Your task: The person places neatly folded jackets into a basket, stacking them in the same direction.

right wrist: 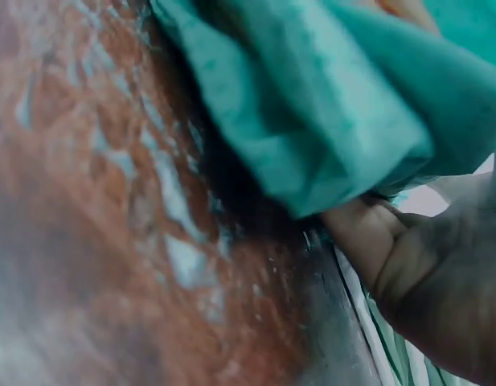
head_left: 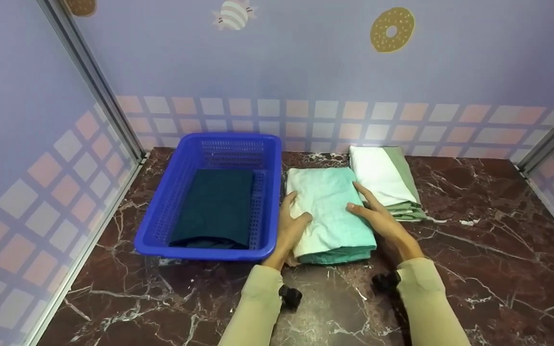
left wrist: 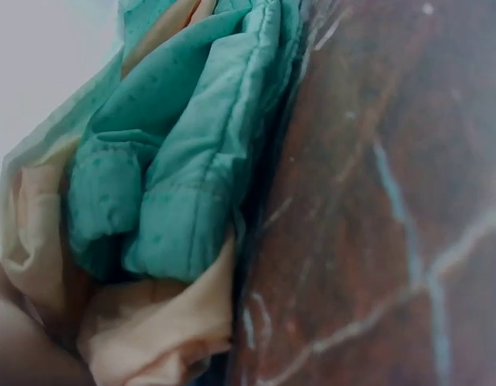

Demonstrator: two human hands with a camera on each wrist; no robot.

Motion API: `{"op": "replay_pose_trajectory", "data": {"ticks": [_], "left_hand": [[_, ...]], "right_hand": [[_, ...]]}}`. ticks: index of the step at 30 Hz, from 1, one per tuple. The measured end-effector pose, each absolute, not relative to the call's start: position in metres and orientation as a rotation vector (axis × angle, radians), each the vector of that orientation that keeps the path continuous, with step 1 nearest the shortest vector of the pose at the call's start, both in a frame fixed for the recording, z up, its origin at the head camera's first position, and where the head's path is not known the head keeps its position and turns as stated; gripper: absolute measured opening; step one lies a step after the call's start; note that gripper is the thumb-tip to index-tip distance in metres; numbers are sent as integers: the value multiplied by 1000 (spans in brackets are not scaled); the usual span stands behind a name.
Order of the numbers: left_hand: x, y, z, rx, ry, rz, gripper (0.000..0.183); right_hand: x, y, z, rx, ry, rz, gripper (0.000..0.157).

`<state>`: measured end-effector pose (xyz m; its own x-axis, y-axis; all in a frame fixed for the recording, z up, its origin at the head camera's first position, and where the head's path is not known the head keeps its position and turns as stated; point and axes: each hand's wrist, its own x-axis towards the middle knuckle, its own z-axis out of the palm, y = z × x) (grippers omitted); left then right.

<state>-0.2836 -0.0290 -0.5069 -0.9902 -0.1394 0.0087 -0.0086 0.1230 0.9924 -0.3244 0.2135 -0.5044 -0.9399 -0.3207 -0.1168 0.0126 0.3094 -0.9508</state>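
Left hand (head_left: pixel 290 231) grasps the folded mint cloth (head_left: pixel 331 209) by its left edge, thumb on top; right hand (head_left: pixel 382 220) grasps its right edge, thumb and forefinger spread. Mint cloth located between the blue basket (head_left: pixel 205 253) and the white-and-green cloth (head_left: pixel 379 172), over the marbled table (head_left: pixel 479 254)

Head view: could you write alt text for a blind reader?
A left hand and right hand hold a folded mint cloth by its sides. To its left, a blue basket contains a folded dark cloth; to its right lies a folded white and green cloth.
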Motion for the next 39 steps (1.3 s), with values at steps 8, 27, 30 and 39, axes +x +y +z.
{"op": "replay_pose_trajectory", "data": {"ticks": [8, 27, 30, 39], "left_hand": [[-284, -30, -507, 56, -2295, -2043, 82], [-283, -29, -509, 15, -2291, -2041, 90], [-283, -27, -509, -28, -2250, -2033, 89], [-279, -19, -498, -28, -2187, -2042, 86]], "right_hand": [[-325, 220, -508, -422, 2260, -1744, 91], [-323, 227, -502, -401, 2253, -1695, 68], [-323, 228, -502, -426, 2270, -1710, 72], [-323, 233, -493, -511, 2361, -1702, 75]]}}
